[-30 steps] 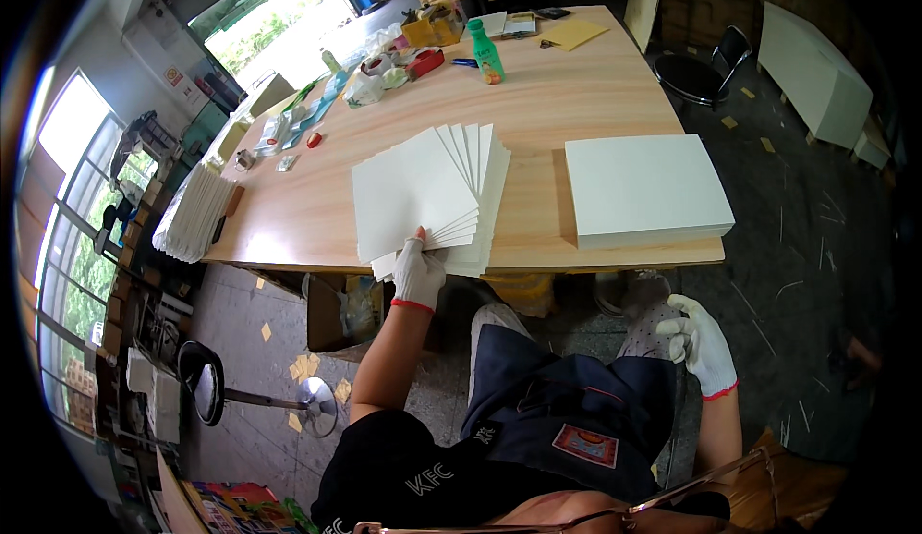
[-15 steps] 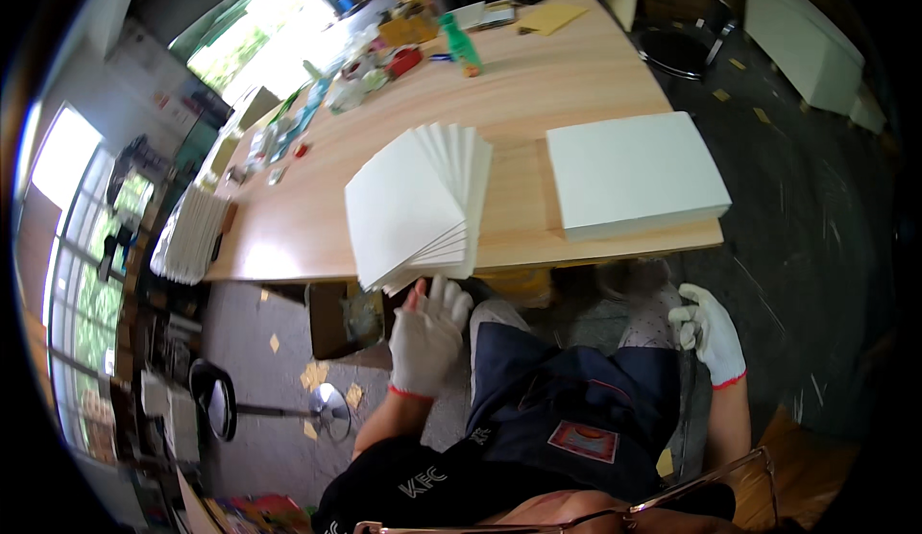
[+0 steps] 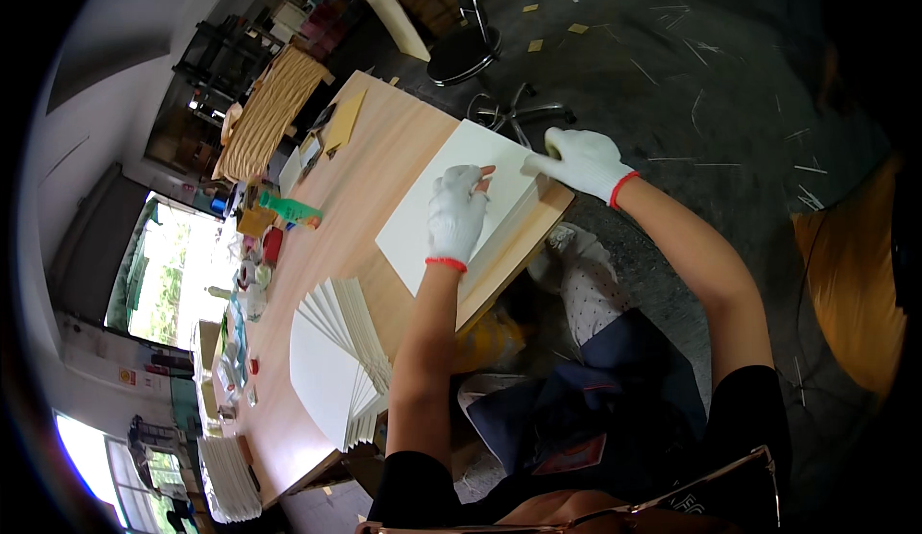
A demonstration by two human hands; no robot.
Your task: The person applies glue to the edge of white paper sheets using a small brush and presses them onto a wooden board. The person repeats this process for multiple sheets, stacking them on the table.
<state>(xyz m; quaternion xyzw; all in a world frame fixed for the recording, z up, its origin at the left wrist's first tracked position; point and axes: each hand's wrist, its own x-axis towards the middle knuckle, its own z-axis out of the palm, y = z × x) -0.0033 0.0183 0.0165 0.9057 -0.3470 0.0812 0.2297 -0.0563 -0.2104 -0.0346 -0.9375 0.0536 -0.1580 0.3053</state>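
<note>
The left hand [image 3: 458, 215], in a white glove with a red cuff, lies over the white stack [image 3: 413, 222] on the near end of the counter [image 3: 351, 217]. Its fingers are partly bent, and it hides the middle of the top sheet; what lies under the palm, and whether it grips anything, I cannot tell. The right hand [image 3: 581, 161], gloved alike, is at the stack's right corner, thumb toward the edge, fingers curled and partly hidden; contact or hold cannot be made out. The left forearm covers the stack's corner nearest the fan [image 3: 322, 371] of white sheets, which lies apart to the left. Beyond, a green bottle [image 3: 290, 210] stands by clutter [image 3: 252, 279] too small to sort out. The counter's edge and the forearm partly hide a yellow bag [image 3: 490, 337] below.
</note>
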